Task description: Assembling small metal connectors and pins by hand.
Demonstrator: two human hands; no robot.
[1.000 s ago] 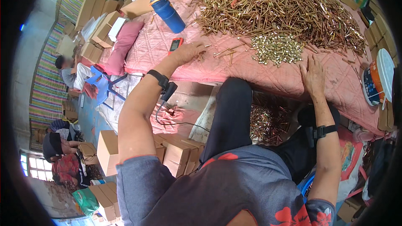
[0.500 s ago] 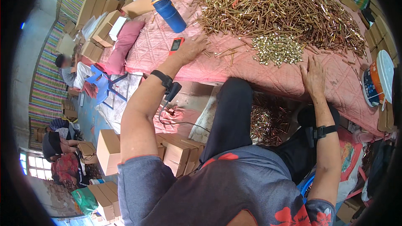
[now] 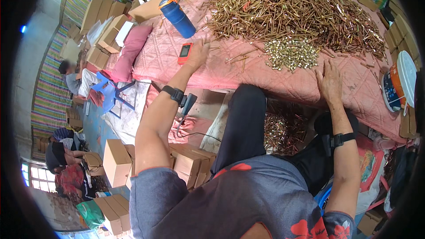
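Observation:
My left hand (image 3: 199,55) is over the pink quilted cover, right beside a small red device (image 3: 184,53) with a dark screen. Its fingers are loosely bent and slightly apart, with nothing visible in them; whether it touches the device I cannot tell. My right hand (image 3: 330,82) lies flat near the front edge of the cover, fingers spread and holding nothing. Between the hands, farther back, is a small heap of shiny metal caps or nuts (image 3: 291,54). Behind it spreads a large pile of brass-coloured metal rods, perhaps bolts (image 3: 296,9).
A blue bottle (image 3: 178,17) stands behind the red device. Loose rods (image 3: 237,57) lie between my left hand and the heap. A white-lidded bucket (image 3: 399,82) is at the right edge. Cardboard boxes (image 3: 188,163), a blue stool (image 3: 108,90) and other people (image 3: 71,77) are to the left.
My left hand has drawn back to the left, away from the loose rods, and its fingers are now more bent beside the red device. My right hand has stayed nearly still.

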